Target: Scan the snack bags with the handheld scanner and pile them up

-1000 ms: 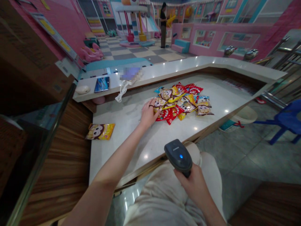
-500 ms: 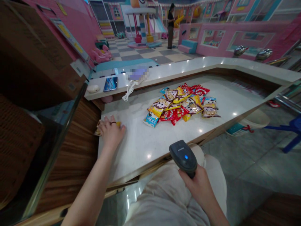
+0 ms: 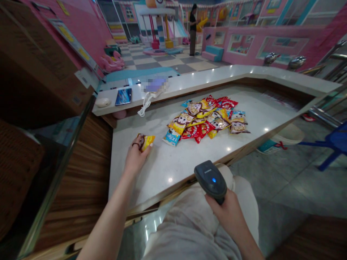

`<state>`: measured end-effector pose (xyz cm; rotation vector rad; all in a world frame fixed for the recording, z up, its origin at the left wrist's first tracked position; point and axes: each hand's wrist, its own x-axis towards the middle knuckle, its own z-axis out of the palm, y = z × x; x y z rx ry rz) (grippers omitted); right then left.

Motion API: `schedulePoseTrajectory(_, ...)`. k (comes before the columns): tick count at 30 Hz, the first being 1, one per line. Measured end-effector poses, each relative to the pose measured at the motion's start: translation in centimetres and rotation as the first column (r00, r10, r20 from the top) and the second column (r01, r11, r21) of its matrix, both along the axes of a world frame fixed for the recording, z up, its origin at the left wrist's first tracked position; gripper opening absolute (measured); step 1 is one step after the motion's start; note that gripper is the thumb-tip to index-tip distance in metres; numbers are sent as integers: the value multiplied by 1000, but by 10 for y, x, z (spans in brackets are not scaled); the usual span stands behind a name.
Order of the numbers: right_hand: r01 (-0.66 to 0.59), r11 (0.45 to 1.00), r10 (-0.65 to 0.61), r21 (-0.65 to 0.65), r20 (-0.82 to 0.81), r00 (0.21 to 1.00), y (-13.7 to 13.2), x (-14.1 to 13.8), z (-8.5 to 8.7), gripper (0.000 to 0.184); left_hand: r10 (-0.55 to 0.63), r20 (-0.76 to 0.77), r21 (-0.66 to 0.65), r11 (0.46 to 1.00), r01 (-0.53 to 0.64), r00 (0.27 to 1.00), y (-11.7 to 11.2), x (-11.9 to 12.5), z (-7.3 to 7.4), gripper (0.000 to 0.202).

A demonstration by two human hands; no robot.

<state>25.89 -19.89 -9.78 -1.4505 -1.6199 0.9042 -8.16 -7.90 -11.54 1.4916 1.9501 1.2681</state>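
My left hand (image 3: 137, 153) pinches a small yellow snack packet (image 3: 146, 142) with a cartoon monkey on it, just above the white stone counter (image 3: 165, 169). A little to the right lies a heap of several red, yellow and blue snack packets (image 3: 206, 121). My left hand is nearest its front edge, without touching it. My right hand (image 3: 226, 213) is shut around the grip of a dark grey handheld barcode scanner (image 3: 210, 180), whose blue light is lit. It is held above my lap, past the counter's near edge.
A raised white ledge (image 3: 217, 76) runs behind the counter, bearing a phone (image 3: 123, 96), a small white oval object (image 3: 103, 102) and a white cord (image 3: 145, 107). A cardboard box (image 3: 40, 54) looms at left. A blue chair (image 3: 332, 142) stands at right; a person (image 3: 193, 29) stands far off.
My left hand has gone from the heap to the counter's left edge and taken the yellow packet, then brought it right. My right hand and the scanner stay nearly still.
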Motion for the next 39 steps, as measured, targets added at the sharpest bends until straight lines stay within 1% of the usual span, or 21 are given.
schedulePoseTrajectory(1, 3, 1000, -3, -1, -3, 1000, 0, 0, 0, 19, -17, 126, 43, 999, 12, 992, 1, 8, 2, 67)
schedulePoseTrajectory(2, 4, 1000, -4, -3, -5, 1000, 0, 0, 0, 19, -45, 272, 79, 997, 24, 961, 0, 17, 4, 64)
schedulePoseTrajectory(3, 4, 1000, -5, -7, -6, 1000, 0, 0, 0, 19, -81, 427, 106, 994, 40, 901, 0, 26, 7, 60)
schedulePoseTrajectory(4, 5, 1000, -5, -11, -7, 1000, 1, 0, 1, 18, -126, 575, 124, 990, 65, 809, -2, 36, 10, 56)
schedulePoseTrajectory(5, 7, 1000, -7, -14, -8, 1000, 1, -1, 1, 18, -168, 701, 136, 986, 101, 693, -4, 45, 13, 51)
schedulePoseTrajectory(7, 8, 1000, -8, -14, -13, 1000, 1, -3, 3, 16, -217, 870, 149, 972, 184, 443, -8, 63, 19, 47)
schedulePoseTrajectory(9, 4, 1000, -5, -13, -21, 1000, 2, -6, 4, 15, -229, 947, 168, 950, 263, 225, -11, 77, 22, 45)
schedulePoseTrajectory(10, 1, 1000, -1, -14, -25, 1000, 2, -7, 5, 15, -226, 964, 177, 937, 300, 137, -11, 82, 22, 45)
schedulePoseTrajectory(11, -4, 1000, 3, -17, -28, 1000, 3, -8, 6, 16, -217, 974, 184, 924, 335, 66, -11, 87, 21, 46)
schedulePoseTrajectory(13, -17, 999, 16, -30, -32, 999, 3, -11, 6, 16, -199, 979, 197, 899, 390, -35, -9, 94, 16, 47)
schedulePoseTrajectory(15, -38, 999, 37, -39, -29, 999, 3, -13, 6, 15, -180, 979, 204, 881, 427, -96, -6, 100, 8, 48)
schedulePoseTrajectory(17, -58, 997, 57, -43, -23, 998, 2, -15, 4, 12, -153, 981, 191, 870, 454, -120, -3, 105, 1, 49)
schedulePoseTrajectory(21, -67, 996, 65, -53, -24, 998, 2, -17, 1, 10, -107, 987, 150, 868, 474, -116, 0, 110, -8, 50)
schedulePoseTrajectory(24, -62, 997, 60, -55, -31, 998, 2, -17, 1, 10, -97, 984, 153, 885, 439, -147, 0, 110, -9, 48)
schedulePoseTrajectory(27, -57, 997, 56, -44, -38, 998, 2, -15, 2, 9, -118, 979, 182, 878, 442, -168, 0, 110, -8, 48)
schedulePoseTrajectory(30, -57, 997, 55, -46, -42, 998, 1, -14, 2, 11, -128, 980, 187, 864, 468, -155, -1, 109, -7, 47)
schedulePoseTrajectory(33, -51, 997, 49, -49, -45, 998, 0, -13, 1, 10, -130, 983, 177, 863, 473, -131, 0, 110, -10, 45)
schedulePoseTrajectory(34, -44, 998, 42, -49, -45, 998, -1, -12, 1, 10, -136, 985, 169, 868, 467, -104, 0, 110, -12, 45)
schedulePoseTrajectory(35, -36, 998, 34, -49, -45, 998, -2, -11, 1, 9, -154, 987, 159, 875, 457, -48, 0, 111, -13, 46)
schedulePoseTrajectory(38, -12, 999, 10, -35, -40, 999, -3, -3, 0, 10, -225, 956, 131, 902, 412, 190, -1, 114, -13, 50)
schedulePoseTrajectory(39, -1, 1000, 0, -28, -35, 999, -4, 0, -1, 11, -277, 919, 145, 899, 414, 280, -1, 116, -10, 52)
